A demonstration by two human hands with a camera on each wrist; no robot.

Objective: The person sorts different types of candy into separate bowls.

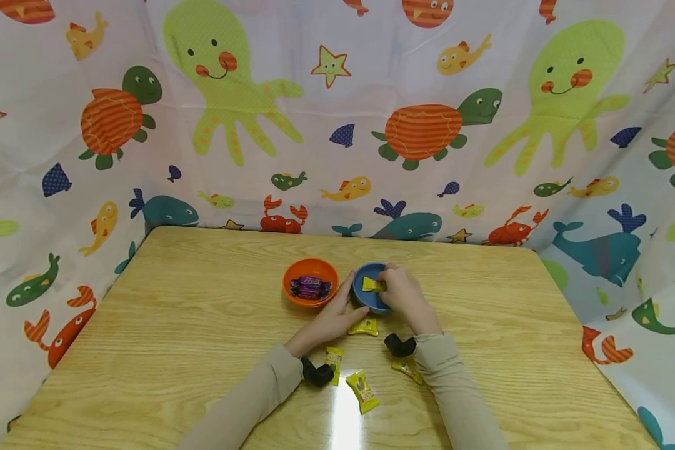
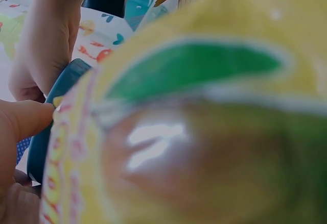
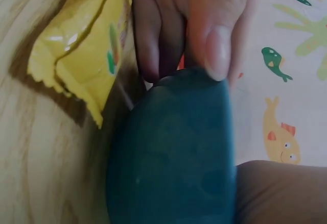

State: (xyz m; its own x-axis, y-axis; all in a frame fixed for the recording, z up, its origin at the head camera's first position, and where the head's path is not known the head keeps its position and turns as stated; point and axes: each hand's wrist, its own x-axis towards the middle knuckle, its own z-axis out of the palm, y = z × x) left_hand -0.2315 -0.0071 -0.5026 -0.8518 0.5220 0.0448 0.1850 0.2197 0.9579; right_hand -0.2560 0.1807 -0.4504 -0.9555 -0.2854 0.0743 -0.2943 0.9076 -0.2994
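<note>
A small blue bowl point(image 1: 362, 295) stands near the middle of the table. My left hand point(image 1: 337, 311) holds it from the left and near side, fingers along its wall and thumb at the rim, as the right wrist view also shows. My right hand point(image 1: 407, 297) pinches a yellow-wrapped candy point(image 1: 373, 285) over the inside of the bowl. Just in front of the bowl lies another yellow candy point(image 1: 363, 327). Another candy wrapper point(image 2: 204, 157) fills much of the left wrist view, blurred and close. The bowl's outer wall point(image 3: 173, 152) dominates the right wrist view.
An orange bowl point(image 1: 287, 289) with several purple-wrapped candies point(image 1: 310, 288) stands left of my left hand. More yellow candies lie nearer: one point(image 1: 334, 362) by the left wrist, one point(image 1: 362, 392) between the forearms, one point(image 1: 407, 369) by the right sleeve. A sea-animal curtain point(image 1: 360, 69) surrounds the table.
</note>
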